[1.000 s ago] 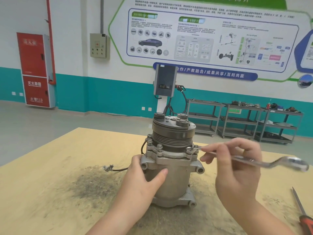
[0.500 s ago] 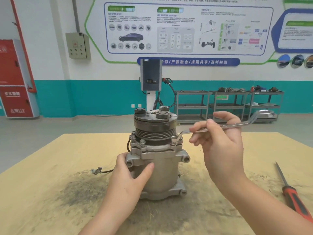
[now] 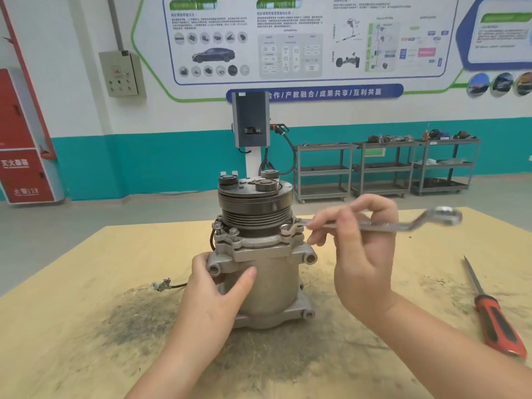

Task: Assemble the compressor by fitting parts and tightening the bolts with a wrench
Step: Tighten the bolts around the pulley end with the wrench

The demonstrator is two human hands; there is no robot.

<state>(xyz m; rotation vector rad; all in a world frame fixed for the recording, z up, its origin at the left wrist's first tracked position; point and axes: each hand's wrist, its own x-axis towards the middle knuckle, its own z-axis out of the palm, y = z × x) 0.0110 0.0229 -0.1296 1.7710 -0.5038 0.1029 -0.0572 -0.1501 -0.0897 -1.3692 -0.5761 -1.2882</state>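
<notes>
A grey metal compressor (image 3: 272, 280) stands upright in the middle of the wooden table (image 3: 86, 283), its dark grooved pulley on top. My left hand (image 3: 214, 295) grips the left side of the body, thumb across the front. My right hand (image 3: 361, 254) pinches the shank of a silver ring wrench (image 3: 403, 225). The wrench's near ring sits on a bolt (image 3: 285, 228) at the right of the flange, and the handle points right. Two more bolts (image 3: 218, 226) stand on the flange's left side.
A red-handled screwdriver (image 3: 496, 321) lies at the table's right edge. A thin wire with a connector (image 3: 162, 285) trails left from the compressor. Dark grime stains the wood around the base. Metal shelf carts (image 3: 383, 168) and a charging unit (image 3: 250, 122) stand by the far wall.
The wrench handle has swung from pointing toward me on the right to pointing further away, its ring staying on the flange bolt. My view has shifted right. The left hand keeps its grip.
</notes>
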